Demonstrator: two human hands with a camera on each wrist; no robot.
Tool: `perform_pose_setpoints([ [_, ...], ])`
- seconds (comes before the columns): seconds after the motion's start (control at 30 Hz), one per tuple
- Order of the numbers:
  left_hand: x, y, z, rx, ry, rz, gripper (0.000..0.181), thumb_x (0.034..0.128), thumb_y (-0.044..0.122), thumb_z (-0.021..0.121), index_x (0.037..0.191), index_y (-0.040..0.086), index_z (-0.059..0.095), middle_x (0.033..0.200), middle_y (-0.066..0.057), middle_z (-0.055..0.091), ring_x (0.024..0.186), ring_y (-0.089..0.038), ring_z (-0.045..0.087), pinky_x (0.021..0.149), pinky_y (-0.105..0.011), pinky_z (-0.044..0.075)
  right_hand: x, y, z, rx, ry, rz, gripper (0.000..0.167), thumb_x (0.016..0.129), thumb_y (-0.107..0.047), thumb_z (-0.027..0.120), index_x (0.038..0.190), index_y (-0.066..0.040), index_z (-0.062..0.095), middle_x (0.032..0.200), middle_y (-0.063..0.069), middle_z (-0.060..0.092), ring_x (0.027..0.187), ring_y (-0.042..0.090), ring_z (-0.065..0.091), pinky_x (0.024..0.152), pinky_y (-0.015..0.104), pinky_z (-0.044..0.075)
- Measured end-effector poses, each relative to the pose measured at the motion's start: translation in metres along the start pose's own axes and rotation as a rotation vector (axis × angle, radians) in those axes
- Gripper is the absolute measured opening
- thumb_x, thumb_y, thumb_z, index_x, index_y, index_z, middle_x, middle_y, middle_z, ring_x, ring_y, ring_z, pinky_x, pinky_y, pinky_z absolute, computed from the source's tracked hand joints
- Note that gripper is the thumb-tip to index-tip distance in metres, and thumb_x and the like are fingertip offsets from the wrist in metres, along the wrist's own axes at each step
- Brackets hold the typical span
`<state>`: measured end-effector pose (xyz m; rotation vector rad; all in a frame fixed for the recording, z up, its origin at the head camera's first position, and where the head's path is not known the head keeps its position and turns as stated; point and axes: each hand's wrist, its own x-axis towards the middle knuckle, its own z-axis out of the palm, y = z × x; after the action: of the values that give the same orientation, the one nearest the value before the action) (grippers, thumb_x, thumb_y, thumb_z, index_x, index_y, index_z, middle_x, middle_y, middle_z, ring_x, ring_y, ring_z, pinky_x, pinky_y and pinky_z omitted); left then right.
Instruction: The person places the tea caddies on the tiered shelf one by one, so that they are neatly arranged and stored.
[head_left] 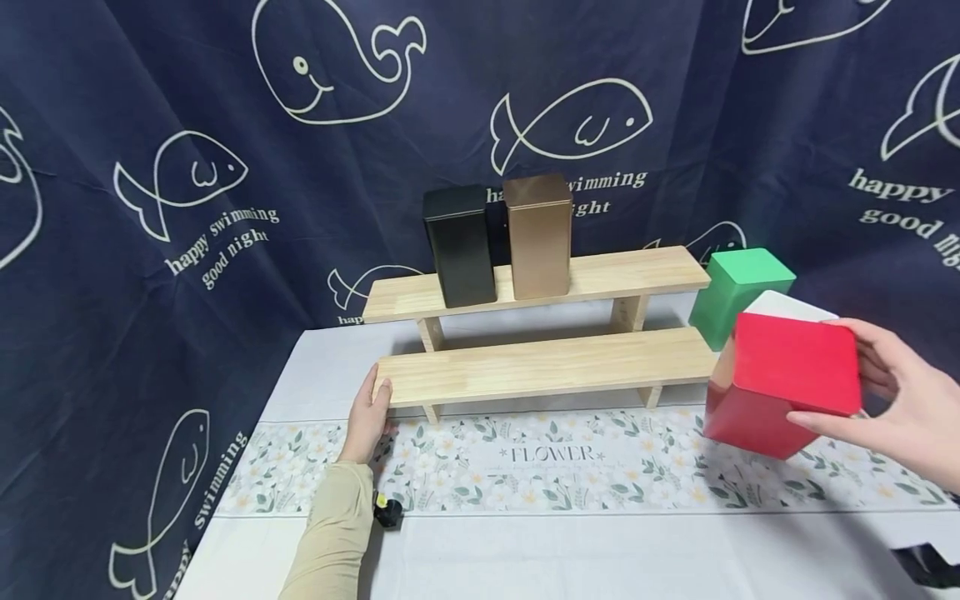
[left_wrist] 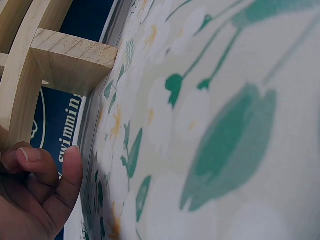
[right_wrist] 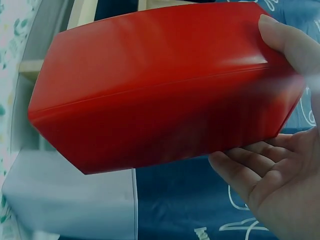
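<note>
Five boxes: one black box [head_left: 460, 246] and one copper box [head_left: 540, 242] near 12 o'clock; one green box [head_left: 738, 292], one white box [head_left: 787, 306] and one red box [head_left: 795, 362] toward 3. Two wooden shelves, upper shelf [head_left: 630, 271] and lower shelf [head_left: 555, 367]. Two hands: left hand [head_left: 367, 425], 7 o'clock; right hand [head_left: 900, 408], 3.

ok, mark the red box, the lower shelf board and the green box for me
Red box [head_left: 791, 371]: head view, on its brighter upper face.
Lower shelf board [head_left: 543, 367]: head view, middle of its top surface.
Green box [head_left: 722, 302]: head view, on its darker side face.
</note>
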<state>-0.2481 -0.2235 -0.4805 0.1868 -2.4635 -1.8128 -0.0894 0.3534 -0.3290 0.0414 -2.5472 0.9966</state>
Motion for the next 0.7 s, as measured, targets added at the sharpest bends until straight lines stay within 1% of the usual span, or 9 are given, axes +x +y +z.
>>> perform_pose_setpoints([
  [0.03, 0.0, 0.0, 0.0, -0.003, 0.0, 0.001, 0.062, 0.103, 0.044, 0.044, 0.157, 0.025, 0.021, 0.132, -0.022, 0.055, 0.046, -0.014, 0.044, 0.044, -0.032, 0.052, 0.002, -0.003, 0.001, -0.012, -0.019, 0.005, 0.112, 0.06, -0.01, 0.094, 0.15, -0.005, 0.028, 0.127, 0.013, 0.048, 0.094, -0.008, 0.042, 0.063, -0.004, 0.033],
  [0.1, 0.0, -0.001, 0.0, -0.007, 0.0, 0.004, 0.062, 0.1031, 0.043, 0.044, 0.157, 0.024, 0.021, 0.133, -0.021, 0.054, 0.045, -0.014, 0.042, 0.045, -0.032, 0.052, 0.006, -0.008, 0.001, -0.021, -0.041, 0.017, 0.112, 0.061, -0.014, 0.095, 0.15, -0.006, 0.028, 0.128, 0.017, 0.046, 0.093, -0.009, 0.043, 0.062, -0.003, 0.033],
  [0.17, 0.0, -0.002, 0.0, -0.014, -0.002, 0.006, 0.062, 0.1032, 0.042, 0.044, 0.157, 0.023, 0.021, 0.136, -0.02, 0.052, 0.045, -0.014, 0.041, 0.045, -0.033, 0.052, 0.01, -0.013, 0.002, 0.004, -0.047, 0.008, 0.109, 0.06, -0.014, 0.095, 0.149, -0.011, 0.032, 0.124, 0.0, 0.048, 0.094, -0.011, 0.046, 0.063, -0.003, 0.034],
  [0.2, 0.0, -0.002, 0.0, -0.017, -0.004, 0.005, 0.062, 0.1033, 0.042, 0.044, 0.157, 0.023, 0.021, 0.137, -0.019, 0.051, 0.045, -0.014, 0.04, 0.046, -0.033, 0.052, 0.012, -0.015, 0.003, 0.019, -0.048, 0.0, 0.108, 0.059, -0.013, 0.095, 0.148, -0.014, 0.034, 0.12, -0.009, 0.048, 0.09, -0.018, 0.041, 0.064, -0.003, 0.035],
  [0.23, 0.0, -0.002, 0.0, -0.018, -0.002, 0.004, 0.062, 0.1032, 0.042, 0.044, 0.157, 0.023, 0.021, 0.134, -0.02, 0.053, 0.045, -0.014, 0.04, 0.045, -0.034, 0.052, 0.014, -0.018, 0.004, 0.032, -0.05, -0.005, 0.106, 0.059, -0.012, 0.095, 0.147, -0.017, 0.036, 0.116, -0.016, 0.047, 0.09, -0.019, 0.043, 0.065, -0.002, 0.036],
  [0.3, 0.0, -0.002, 0.0, -0.018, -0.003, 0.001, 0.062, 0.1032, 0.042, 0.044, 0.157, 0.022, 0.021, 0.134, -0.021, 0.053, 0.044, -0.013, 0.04, 0.045, -0.034, 0.052, 0.019, -0.021, 0.006, 0.065, -0.058, -0.018, 0.103, 0.06, -0.009, 0.094, 0.145, -0.02, 0.037, 0.113, -0.023, 0.045, 0.091, -0.019, 0.046, 0.067, -0.002, 0.037],
  [0.5, 0.0, 0.0, -0.001, -0.015, -0.014, -0.006, 0.062, 0.1031, 0.043, 0.044, 0.157, 0.023, 0.02, 0.141, -0.021, 0.046, 0.046, -0.014, 0.045, 0.046, -0.037, 0.053, 0.033, -0.027, 0.014, 0.111, -0.075, -0.052, 0.1, 0.064, -0.005, 0.092, 0.145, -0.018, 0.036, 0.117, -0.02, 0.046, 0.094, -0.016, 0.049, 0.073, -0.003, 0.037],
  [0.6, 0.001, 0.0, -0.001, -0.016, -0.019, -0.007, 0.062, 0.103, 0.043, 0.044, 0.157, 0.025, 0.02, 0.141, -0.023, 0.046, 0.047, -0.015, 0.046, 0.047, -0.04, 0.054, 0.039, -0.03, 0.018, 0.139, -0.079, -0.081, 0.099, 0.064, -0.002, 0.091, 0.145, -0.017, 0.036, 0.119, -0.016, 0.047, 0.096, -0.013, 0.05, 0.074, -0.002, 0.038],
  [0.7, 0.001, -0.001, -0.001, -0.015, -0.013, -0.002, 0.062, 0.1031, 0.042, 0.044, 0.157, 0.024, 0.021, 0.141, -0.022, 0.046, 0.049, -0.016, 0.047, 0.046, -0.039, 0.054, 0.047, -0.034, 0.02, 0.175, -0.081, -0.11, 0.1, 0.064, 0.002, 0.09, 0.146, -0.018, 0.036, 0.123, -0.011, 0.048, 0.099, -0.01, 0.051, 0.075, -0.001, 0.04],
])
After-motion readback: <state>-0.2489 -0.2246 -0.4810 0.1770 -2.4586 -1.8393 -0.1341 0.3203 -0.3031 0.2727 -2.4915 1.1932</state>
